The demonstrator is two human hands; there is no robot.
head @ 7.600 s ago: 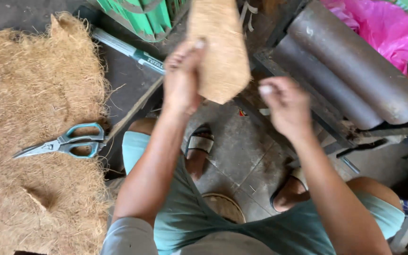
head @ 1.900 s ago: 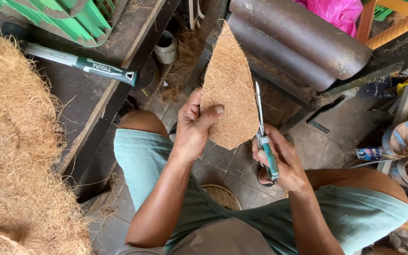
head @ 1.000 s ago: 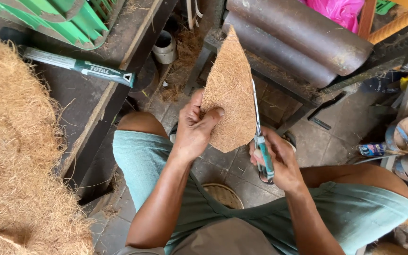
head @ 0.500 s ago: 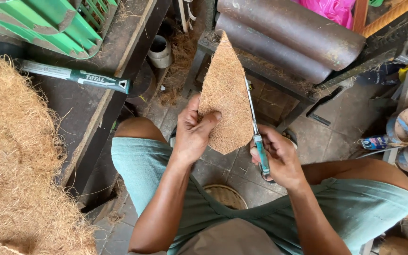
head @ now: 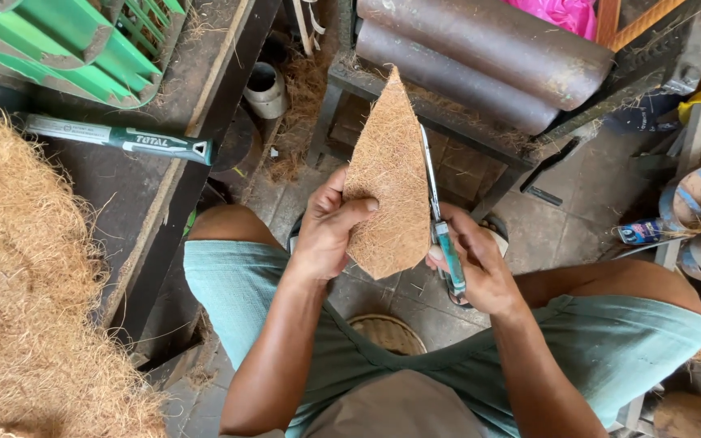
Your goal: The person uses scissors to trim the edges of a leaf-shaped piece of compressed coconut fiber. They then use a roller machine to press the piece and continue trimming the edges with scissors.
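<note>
The scissors' handle loops are hidden inside the right hand.

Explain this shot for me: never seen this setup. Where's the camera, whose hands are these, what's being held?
There is no machine here. The one view comes from a camera worn on a person's head, looking down at their own two bare hands and knees while they sit.

The left hand grips a leaf-shaped piece of brown fibre mat, held upright with its point away from the person. The right hand holds scissors with teal handles, blades lying along the mat's right edge.

On the dark workbench at the left lie a heap of loose brown fibre, a green-handled tool and a green plastic crate. Ahead sit two dark rollers on a metal frame.
</note>
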